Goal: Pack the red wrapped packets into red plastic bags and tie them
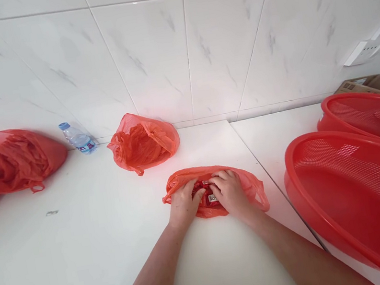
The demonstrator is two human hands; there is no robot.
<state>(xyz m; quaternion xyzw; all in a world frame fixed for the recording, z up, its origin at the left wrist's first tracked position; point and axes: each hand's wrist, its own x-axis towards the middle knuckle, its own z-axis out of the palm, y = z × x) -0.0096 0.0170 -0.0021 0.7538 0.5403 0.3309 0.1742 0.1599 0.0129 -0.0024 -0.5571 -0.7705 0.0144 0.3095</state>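
A thin red plastic bag (247, 182) lies flat on the white table (85, 257) in front of me. My left hand (183, 204) and my right hand (230, 190) rest on it side by side, fingers curled and pinching the bag's film over a small red packet (209, 198) with a white label inside. The fingertips of both hands meet above the packet.
Another red bag (142, 141) lies open by the tiled wall, a fuller one (11, 160) at the far left, with a small water bottle (78, 138) between them. Two big red mesh baskets (359, 197) fill the right side, a cardboard box (377, 84) behind.
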